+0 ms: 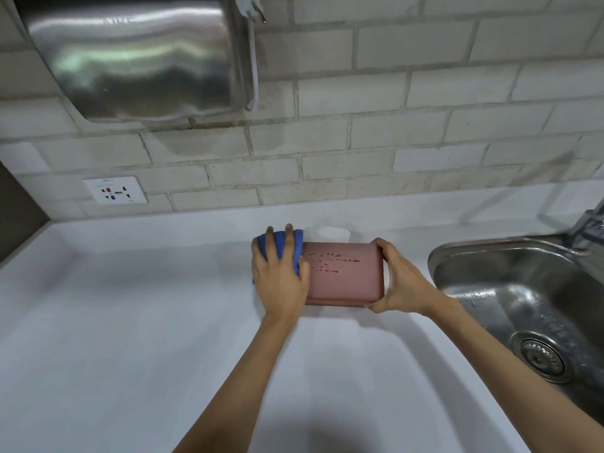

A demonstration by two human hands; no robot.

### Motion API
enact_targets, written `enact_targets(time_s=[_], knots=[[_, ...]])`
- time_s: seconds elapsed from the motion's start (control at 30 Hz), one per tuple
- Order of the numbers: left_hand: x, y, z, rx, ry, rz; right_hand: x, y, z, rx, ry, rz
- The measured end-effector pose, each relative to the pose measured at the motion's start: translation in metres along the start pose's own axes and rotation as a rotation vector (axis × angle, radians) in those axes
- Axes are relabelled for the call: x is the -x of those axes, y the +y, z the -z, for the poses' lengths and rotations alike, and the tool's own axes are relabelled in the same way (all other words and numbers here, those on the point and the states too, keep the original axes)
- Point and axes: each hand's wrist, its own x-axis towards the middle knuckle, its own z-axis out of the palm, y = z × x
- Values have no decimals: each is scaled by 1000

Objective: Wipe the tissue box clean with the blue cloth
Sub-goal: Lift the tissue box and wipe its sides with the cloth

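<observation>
A pink tissue box point(344, 276) stands tipped on the white counter point(130, 322), its printed flat face turned toward me. A white tissue point(327, 233) sticks out behind its far edge. My left hand point(279, 276) presses a folded blue cloth point(287, 246) against the box's left end, fingers spread over the cloth. My right hand point(397, 282) grips the box's right end, thumb on the top corner and fingers under the lower corner.
A steel sink point(523, 308) with a drain lies right of the box, its tap point(588, 223) at the far right edge. A metal hand dryer point(137, 57) hangs on the brick-tiled wall, with a dangling plug point(251, 8). A wall socket point(114, 191) sits low left.
</observation>
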Motion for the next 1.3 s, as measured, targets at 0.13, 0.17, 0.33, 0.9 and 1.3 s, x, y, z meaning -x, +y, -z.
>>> enact_targets(time_s=[0.13, 0.17, 0.33, 0.9, 1.3], knots=[[22, 7, 1, -90, -83, -175, -1, 0, 2, -14, -7, -4], [30, 1, 2, -91, -86, -218, -1, 0, 2, -17, -7, -3], [36, -22, 7, -127, -35, -220, 1, 0, 0, -27, 8, -4], [25, -3, 2, -99, -1, -98, -1, 2, -1, -64, 12, -4], [58, -1, -6, -128, -55, -312, 0, 8, -3, -78, 30, -1]])
